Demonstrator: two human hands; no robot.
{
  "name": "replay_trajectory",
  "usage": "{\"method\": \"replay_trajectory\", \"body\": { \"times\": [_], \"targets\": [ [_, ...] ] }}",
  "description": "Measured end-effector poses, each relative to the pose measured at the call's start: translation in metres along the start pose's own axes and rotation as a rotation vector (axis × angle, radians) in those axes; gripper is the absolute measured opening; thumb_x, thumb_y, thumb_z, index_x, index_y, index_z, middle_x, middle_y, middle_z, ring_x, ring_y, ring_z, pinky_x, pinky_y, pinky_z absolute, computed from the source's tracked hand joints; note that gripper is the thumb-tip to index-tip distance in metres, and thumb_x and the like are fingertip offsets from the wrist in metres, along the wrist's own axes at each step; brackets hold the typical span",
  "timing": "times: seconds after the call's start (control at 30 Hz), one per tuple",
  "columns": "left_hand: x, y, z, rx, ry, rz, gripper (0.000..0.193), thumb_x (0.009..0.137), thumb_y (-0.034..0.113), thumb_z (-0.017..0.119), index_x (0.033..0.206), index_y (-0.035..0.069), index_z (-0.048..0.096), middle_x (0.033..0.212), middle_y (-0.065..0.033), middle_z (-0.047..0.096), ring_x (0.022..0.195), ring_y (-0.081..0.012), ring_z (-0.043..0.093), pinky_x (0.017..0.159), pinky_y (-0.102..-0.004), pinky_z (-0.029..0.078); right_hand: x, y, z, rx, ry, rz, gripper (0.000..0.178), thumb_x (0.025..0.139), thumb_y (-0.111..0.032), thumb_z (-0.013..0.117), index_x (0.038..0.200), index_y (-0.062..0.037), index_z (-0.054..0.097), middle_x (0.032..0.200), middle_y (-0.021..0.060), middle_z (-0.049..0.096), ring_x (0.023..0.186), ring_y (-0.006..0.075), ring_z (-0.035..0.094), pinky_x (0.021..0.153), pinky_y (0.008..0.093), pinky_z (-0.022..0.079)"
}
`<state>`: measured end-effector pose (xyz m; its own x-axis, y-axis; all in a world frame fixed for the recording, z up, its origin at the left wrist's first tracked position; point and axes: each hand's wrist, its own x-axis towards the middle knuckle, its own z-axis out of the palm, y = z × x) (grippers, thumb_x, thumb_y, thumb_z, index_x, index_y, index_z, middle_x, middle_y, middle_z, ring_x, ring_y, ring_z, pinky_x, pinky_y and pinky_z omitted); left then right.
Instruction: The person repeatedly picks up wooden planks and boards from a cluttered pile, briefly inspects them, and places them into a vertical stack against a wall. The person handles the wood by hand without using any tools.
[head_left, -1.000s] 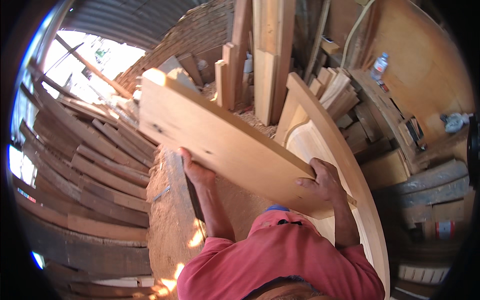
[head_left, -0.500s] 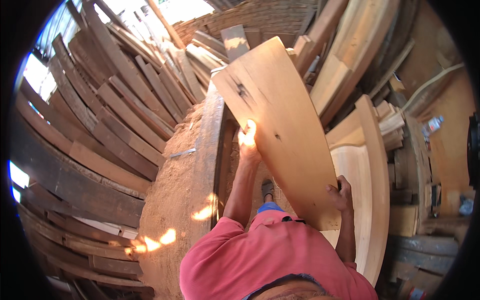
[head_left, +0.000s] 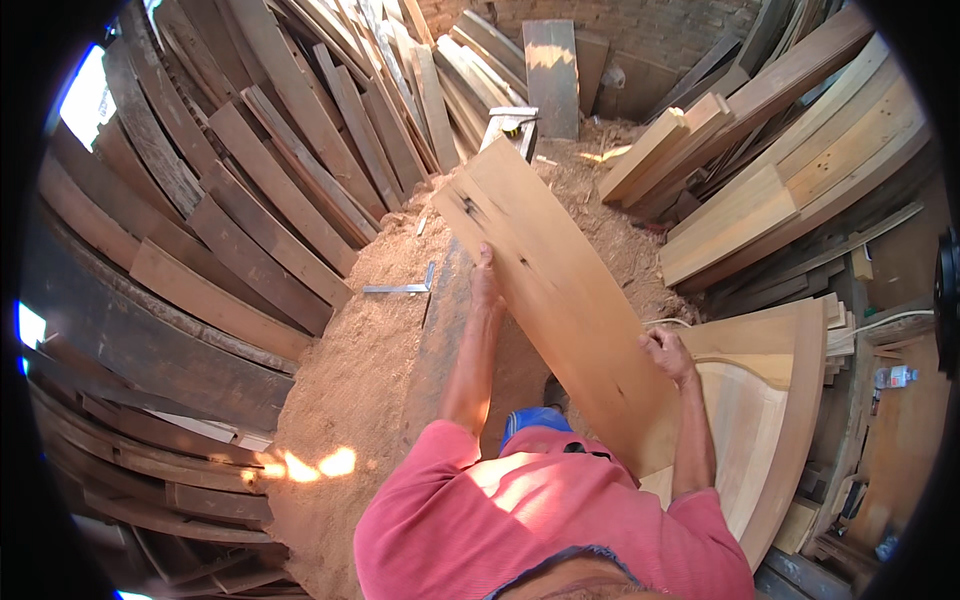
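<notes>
A wide, flat wooden board (head_left: 575,310) with dark knots slants in front of my body. My left hand (head_left: 486,275) is closed on its left edge, toward the far end. On the opposite edge, nearer to me, my right hand (head_left: 670,355) grips the board with curled fingers. Part of each hand is hidden by the board. Left of the board, a metal try square (head_left: 398,289) lies on sawdust beside the dark workbench beam (head_left: 445,310). Under my right forearm leans a pale wooden door panel (head_left: 780,430) with a curved inner frame.
Rows of dark planks (head_left: 230,230) lean along the left side. Thick light beams (head_left: 740,220) rest at the far right. A tape measure (head_left: 512,130) sits on the bench's far end. Sawdust (head_left: 340,400) covers the ground. A plastic bottle (head_left: 897,376) is at the right.
The view has shifted, showing more of the far floor and the bench end. The board has turned with its far end leaning left, and my right hand sits farther along its edge.
</notes>
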<state>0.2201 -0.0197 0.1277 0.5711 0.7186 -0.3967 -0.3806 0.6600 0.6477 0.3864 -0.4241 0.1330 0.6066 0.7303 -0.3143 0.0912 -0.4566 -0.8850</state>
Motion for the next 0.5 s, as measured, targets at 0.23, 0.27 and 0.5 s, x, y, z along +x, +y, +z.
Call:
{"method": "replay_trajectory", "body": {
  "times": [0.23,0.27,0.5],
  "targets": [
    [0.053,-0.049,-0.091,0.055,0.179,-0.19,0.059,0.109,0.049,0.052,0.144,0.001,0.054,0.141,-0.0156,0.063,0.126,-0.0326,0.063,0.108,-0.0534,0.051,-0.04,0.081,0.024,0.073,-0.163,0.342,0.061,0.097,-0.054,0.069,0.113,0.0049,0.075,0.096,0.0126,0.076,0.086,0.0177,0.071,0.076,0.0347,0.056],
    [0.054,-0.059,-0.096,0.063,0.185,-0.253,0.06,0.109,0.049,0.05,0.146,0.001,0.053,0.144,-0.0159,0.062,0.128,-0.0331,0.061,0.11,-0.0538,0.049,-0.043,0.085,0.027,0.131,-0.152,0.456,0.063,0.096,-0.054,0.069,0.115,0.0058,0.075,0.098,0.0145,0.077,0.088,0.0191,0.073,0.077,0.0351,0.057],
    [-0.086,-0.146,-0.113,-0.083,0.141,-0.71,0.068,0.107,0.05,0.05,0.157,0.003,0.041,0.159,-0.0169,0.048,0.145,-0.0358,0.047,0.122,-0.0543,0.034,-0.033,0.076,0.033,-0.052,-0.118,0.634,0.071,0.091,-0.057,0.071,0.112,0.0102,0.074,0.096,0.0209,0.078,0.091,0.0294,0.077,0.079,0.0423,0.057]
  ]
}}
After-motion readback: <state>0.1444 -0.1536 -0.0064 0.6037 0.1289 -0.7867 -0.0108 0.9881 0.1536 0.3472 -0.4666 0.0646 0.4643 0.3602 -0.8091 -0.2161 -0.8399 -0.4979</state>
